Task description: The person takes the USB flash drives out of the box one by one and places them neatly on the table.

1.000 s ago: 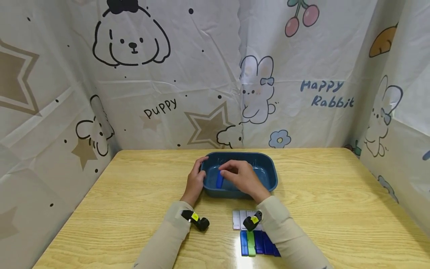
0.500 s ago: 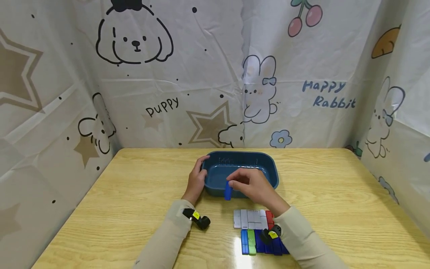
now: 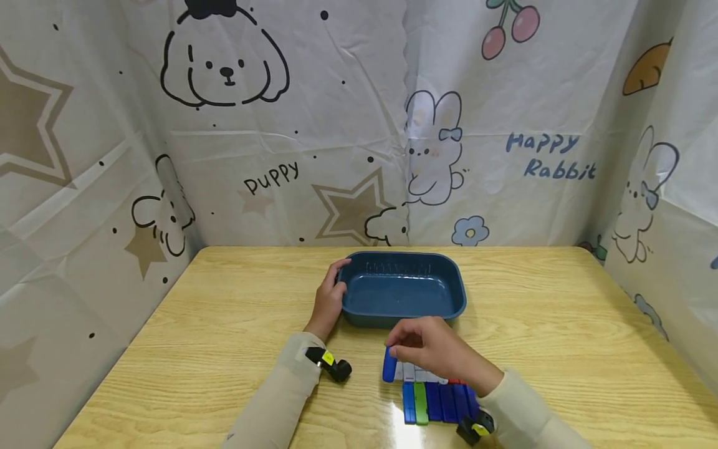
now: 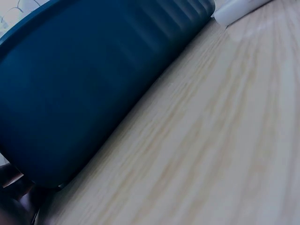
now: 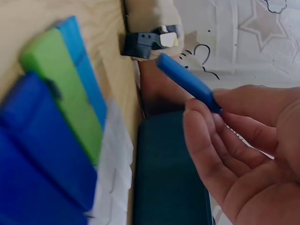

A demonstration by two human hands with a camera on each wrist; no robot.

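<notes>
Between thumb and fingertips my right hand [image 3: 434,346] pinches a small, flat, blue stick-shaped piece [image 3: 389,365]. In the right wrist view the blue piece [image 5: 187,80] juts out from the fingertips. The head view has the hand over a row of white pieces [image 3: 409,372], partly covering them. Just below lies a second row, with a light blue piece [image 3: 409,402], a green piece [image 3: 421,402] and several dark blue pieces [image 3: 447,401]. My left hand [image 3: 328,302] holds the left end of a dark teal basin [image 3: 401,323], thumb at its near corner.
A wooden table [image 3: 252,299] carries everything. A patterned curtain [image 3: 314,143] hangs behind it and along both sides. Part of a red piece [image 3: 455,381] shows under the right wrist. The basin stands behind the rows of pieces.
My right hand has carried the blue piece out of the basin, towards me and slightly right, to the rows. The left hand has stayed on the basin.
</notes>
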